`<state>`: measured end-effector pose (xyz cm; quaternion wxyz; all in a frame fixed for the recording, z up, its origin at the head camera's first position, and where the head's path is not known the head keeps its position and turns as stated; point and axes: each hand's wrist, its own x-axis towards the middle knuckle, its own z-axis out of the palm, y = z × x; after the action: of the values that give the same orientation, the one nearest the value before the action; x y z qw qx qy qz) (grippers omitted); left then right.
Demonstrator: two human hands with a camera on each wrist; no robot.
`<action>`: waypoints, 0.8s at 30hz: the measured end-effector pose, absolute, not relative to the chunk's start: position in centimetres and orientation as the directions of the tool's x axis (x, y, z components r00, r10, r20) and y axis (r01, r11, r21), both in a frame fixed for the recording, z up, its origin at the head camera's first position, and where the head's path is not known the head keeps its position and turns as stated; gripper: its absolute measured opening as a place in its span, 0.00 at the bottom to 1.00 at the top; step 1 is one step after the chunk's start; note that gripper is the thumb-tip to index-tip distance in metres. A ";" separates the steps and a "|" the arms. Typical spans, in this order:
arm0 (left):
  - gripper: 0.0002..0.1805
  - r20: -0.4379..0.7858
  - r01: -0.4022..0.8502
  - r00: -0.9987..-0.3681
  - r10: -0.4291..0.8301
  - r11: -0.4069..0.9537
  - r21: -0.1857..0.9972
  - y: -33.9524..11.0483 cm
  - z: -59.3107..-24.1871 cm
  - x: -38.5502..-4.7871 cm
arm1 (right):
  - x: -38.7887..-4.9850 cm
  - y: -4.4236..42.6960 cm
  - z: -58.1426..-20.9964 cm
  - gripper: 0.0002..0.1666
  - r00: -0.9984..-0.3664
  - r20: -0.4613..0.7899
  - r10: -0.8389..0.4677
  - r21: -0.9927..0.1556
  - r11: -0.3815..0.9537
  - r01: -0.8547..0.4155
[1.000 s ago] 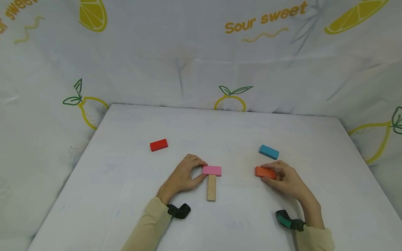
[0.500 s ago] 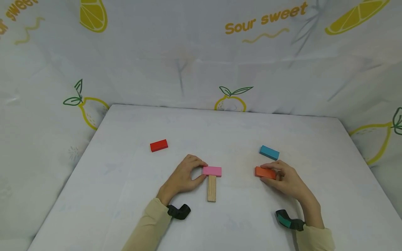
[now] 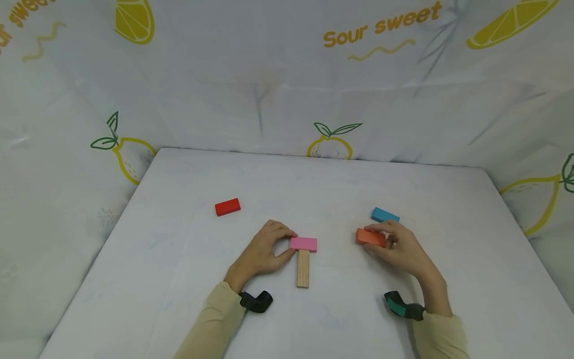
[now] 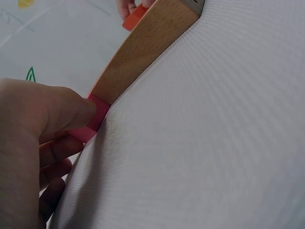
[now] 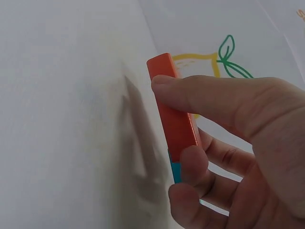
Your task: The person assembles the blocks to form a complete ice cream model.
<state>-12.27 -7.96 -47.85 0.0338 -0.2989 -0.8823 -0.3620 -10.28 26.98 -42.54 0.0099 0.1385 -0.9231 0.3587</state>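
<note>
My left hand pinches the left end of a pink block between thumb and fingers, on the white table. Against the pink block's near side lies a plain wooden block, the two forming a T in the head view. My right hand grips an orange block between thumb and fingers; in the right wrist view the orange block is raised off the table, with a shadow beside it. Just behind the right hand is a blue block, partly covered by the fingers.
A red block lies at the back left of the table. Behind the table hangs a white cloth printed with lemons and lettering. Each wrist carries a black camera mount.
My right hand has lifted the orange block and moved it slightly left and away from me. My left hand stays on the pink block, and the other blocks have not moved.
</note>
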 end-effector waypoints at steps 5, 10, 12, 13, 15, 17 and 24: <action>0.14 0.286 0.560 -0.815 0.504 0.556 0.615 -8.0 -47.8 -12.2 | -10.7 26.3 -42.3 0.22 -0.961 0.123 -0.248 -0.667 0.696 -0.265; 0.14 0.275 0.552 -0.819 0.503 0.560 0.618 -8.0 -47.8 -12.2 | -11.3 25.4 -42.2 0.21 -0.961 0.114 -0.251 -0.670 0.695 -0.261; 0.14 0.272 0.548 -0.821 0.502 0.560 0.621 -8.0 -47.8 -12.2 | -11.6 25.0 -42.1 0.21 -0.961 0.110 -0.254 -0.666 0.698 -0.261; 0.14 0.272 0.547 -0.821 0.501 0.560 0.622 -8.0 -47.8 -12.2 | -11.7 24.7 -42.1 0.20 -0.960 0.111 -0.256 -0.665 0.699 -0.263; 0.14 0.272 0.547 -0.822 0.501 0.559 0.624 -8.0 -47.7 -12.2 | -12.0 24.2 -42.0 0.20 -0.959 0.112 -0.261 -0.658 0.704 -0.269; 0.14 0.273 0.546 -0.822 0.500 0.558 0.624 -8.0 -47.8 -12.2 | -12.3 23.7 -41.9 0.20 -0.958 0.107 -0.266 -0.655 0.706 -0.269; 0.14 0.268 0.543 -0.824 0.500 0.560 0.625 -7.9 -47.8 -12.2 | -13.0 22.0 -41.8 0.21 -0.962 0.065 -0.266 -0.667 0.705 -0.240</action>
<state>-12.23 -7.92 -47.78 0.0299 -0.2954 -0.8827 -0.3642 -12.99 22.04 -41.80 -0.0182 0.1369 -0.9232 0.3588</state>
